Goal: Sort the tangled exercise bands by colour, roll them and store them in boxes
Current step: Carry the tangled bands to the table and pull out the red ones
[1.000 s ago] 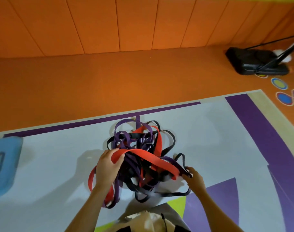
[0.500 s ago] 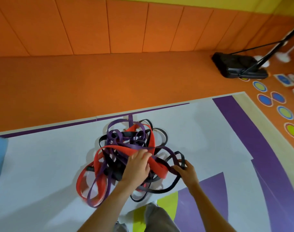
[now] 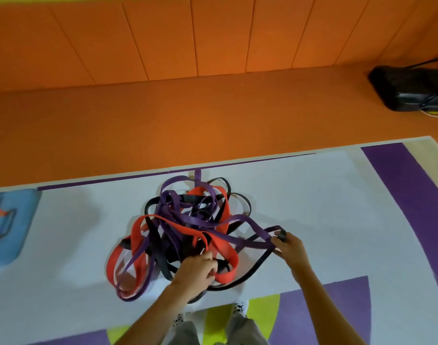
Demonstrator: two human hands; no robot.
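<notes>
A tangled heap of exercise bands lies on the white floor mat (image 3: pixel 312 195): red bands (image 3: pixel 138 235), purple bands (image 3: pixel 188 192) and black bands (image 3: pixel 163 263) looped through one another. My left hand (image 3: pixel 198 271) reaches into the near side of the heap and grips a wide red band (image 3: pixel 225 249). My right hand (image 3: pixel 288 246) is at the heap's right edge, pinching a black band together with a purple one, both drawn out to the right.
A blue box (image 3: pixel 8 225) with an orange and dark handle sits on the mat at the far left. A black weighted stand base (image 3: pixel 409 88) is on the orange floor at the far right. The orange padded wall (image 3: pixel 163 41) runs behind. My legs are below the heap.
My left hand has moved from the left of the heap to its near middle, still on the red band. My right hand has pulled its bands out to the right.
</notes>
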